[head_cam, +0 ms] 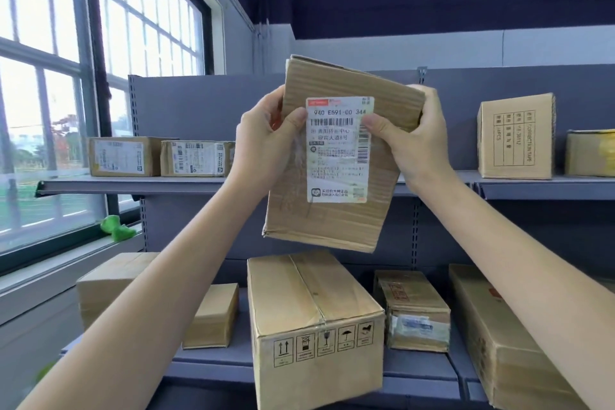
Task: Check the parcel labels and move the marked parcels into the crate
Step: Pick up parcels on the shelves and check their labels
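I hold a flat brown cardboard parcel up in front of the shelves, its face turned toward me. A white shipping label with barcodes and the code 940 E591-00 344 covers its middle. My left hand grips the parcel's left edge, thumb resting on the label's upper left. My right hand grips the right edge, thumb on the label's upper right. No crate is in view.
Grey metal shelving fills the view. Two labelled boxes stand on the upper left shelf, a printed carton at the upper right. Several boxes sit on the lower shelf, a large one directly below the parcel. A window is at left.
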Tool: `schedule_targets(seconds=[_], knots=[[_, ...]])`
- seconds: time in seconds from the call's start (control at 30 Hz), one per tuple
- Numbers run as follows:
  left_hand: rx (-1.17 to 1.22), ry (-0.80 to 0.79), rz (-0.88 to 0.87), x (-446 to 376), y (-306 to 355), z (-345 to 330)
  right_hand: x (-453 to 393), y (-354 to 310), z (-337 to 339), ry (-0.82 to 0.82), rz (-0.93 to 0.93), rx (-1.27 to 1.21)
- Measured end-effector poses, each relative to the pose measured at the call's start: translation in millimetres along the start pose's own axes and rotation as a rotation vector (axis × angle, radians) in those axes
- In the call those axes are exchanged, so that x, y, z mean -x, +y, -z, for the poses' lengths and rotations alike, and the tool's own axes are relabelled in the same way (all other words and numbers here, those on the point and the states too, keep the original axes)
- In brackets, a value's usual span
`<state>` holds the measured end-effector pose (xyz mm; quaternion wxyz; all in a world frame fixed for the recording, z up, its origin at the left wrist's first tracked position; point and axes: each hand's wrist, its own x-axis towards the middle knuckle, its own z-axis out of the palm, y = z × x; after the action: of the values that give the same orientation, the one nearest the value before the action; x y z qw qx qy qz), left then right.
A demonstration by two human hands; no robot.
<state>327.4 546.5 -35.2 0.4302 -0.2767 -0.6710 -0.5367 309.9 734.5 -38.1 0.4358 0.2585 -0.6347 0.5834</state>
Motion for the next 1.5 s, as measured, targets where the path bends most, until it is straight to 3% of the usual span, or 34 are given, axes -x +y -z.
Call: schedule_targets(seconds=[0.17, 0.27, 0.37, 0.57, 0.7, 0.93, 1.23, 1.5], knots=[[-0.208, -0.074, 0.023, -0.1, -6.6, 10.9, -1.9, 1.6, -1.3, 0.141, -0.032, -0.153], [-0.393, 0.017, 0.102, 7.1, -24.8, 19.8, -8.9, 1.6, 2.4, 0.244, -0.102, -0.318], [-0.388, 0.092, 0.232, 8.7, -38.9, 26.4, -11.5, 9.0, 2.3, 0.301, -0.198, -0.397], [-0.166, 0.147, 0.223, -0.6, -52.4, 34.5, -10.1, 35.6, -4.1, 0.152, -0.33, -0.145], [-0.214, 0.146, 0.134, -22.9, -51.5, 40.7, -15.8, 43.2, -12.8, -0.005, -0.212, 0.185], [-0.336, 0.163, 0.085, -63.8, -62.6, 40.3, -26.8, 61.0, -37.2, 0.044, -0.14, 0.064], [-0.345, 0.076, 0.193, -61.7, -108.7, 33.1, -46.2, 95.2, -56.4, -0.003, -0.16, 0.212], [-0.607, -0.045, 0.125, -61.8, -151.1, 33.7, -57.7, 121.6, -84.0, 0.015, -0.14, 0.301]])
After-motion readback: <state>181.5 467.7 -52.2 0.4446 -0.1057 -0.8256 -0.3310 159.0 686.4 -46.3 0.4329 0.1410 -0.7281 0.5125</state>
